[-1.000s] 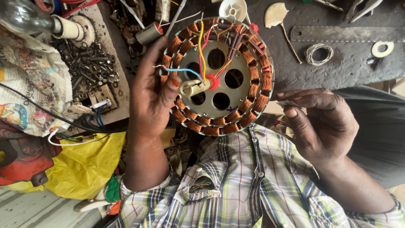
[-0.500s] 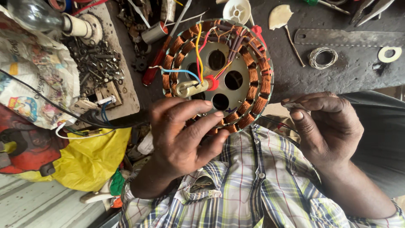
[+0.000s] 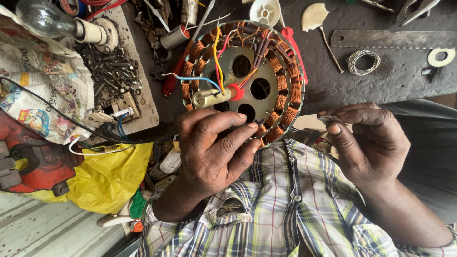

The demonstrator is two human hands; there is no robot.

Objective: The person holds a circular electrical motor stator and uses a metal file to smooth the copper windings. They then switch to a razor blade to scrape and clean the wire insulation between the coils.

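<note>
Round metal fan stator ringed with copper-brown wire coils front and centre, propped at the near edge of the dark, grimy surface, face toward the camera. Round holes punched through the grey middle plate; brass-coloured shaft stub sticking out at the centre with a red plastic collar beside it. Yellow, blue, red and purple wires looping across the face, bundled toward the upper rim. Left hand laid over the lower left rim, fingers spread and curled across the coils, pressing rather than clamping. Right hand just off the lower right rim, thumb and forefinger pinched together on a thin dark wire running back to the coils. Around it: clear glass light bulb upper left, heap of dark screws and bolts on a worn slab, crumpled newspaper, yellow plastic bag, small coil of pale wire to the right, roll of white tape at far right.
</note>
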